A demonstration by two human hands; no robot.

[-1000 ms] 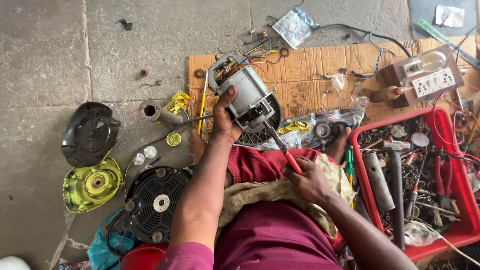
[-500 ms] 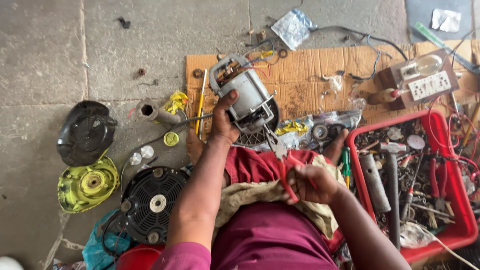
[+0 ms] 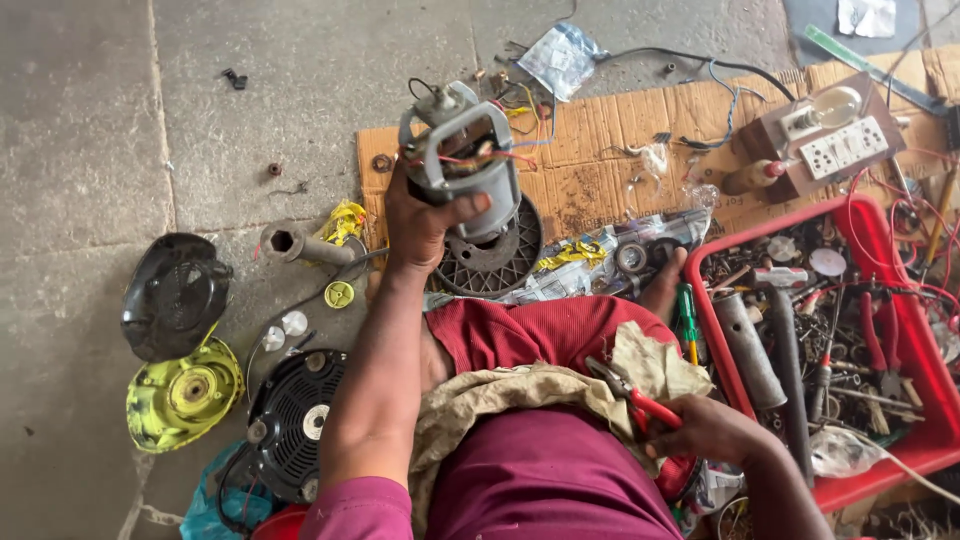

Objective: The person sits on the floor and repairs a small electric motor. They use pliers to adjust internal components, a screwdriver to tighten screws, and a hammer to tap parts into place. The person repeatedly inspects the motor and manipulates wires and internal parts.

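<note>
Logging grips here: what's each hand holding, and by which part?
Left hand grips the grey motor around its body; right hand holds red-handled pliers by the handles.

Left hand [image 3: 420,225] has lifted the motor [image 3: 462,170] upright off the cardboard [image 3: 620,150], right hand [image 3: 705,430] pulled red-handled pliers [image 3: 635,395] back to lap

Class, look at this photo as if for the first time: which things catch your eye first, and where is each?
The left hand lifts a grey electric motor with coloured wires above the cardboard sheet at centre. The right hand holds red-handled pliers over the lap, lower right. A red crate of tools fills the right edge.
</note>
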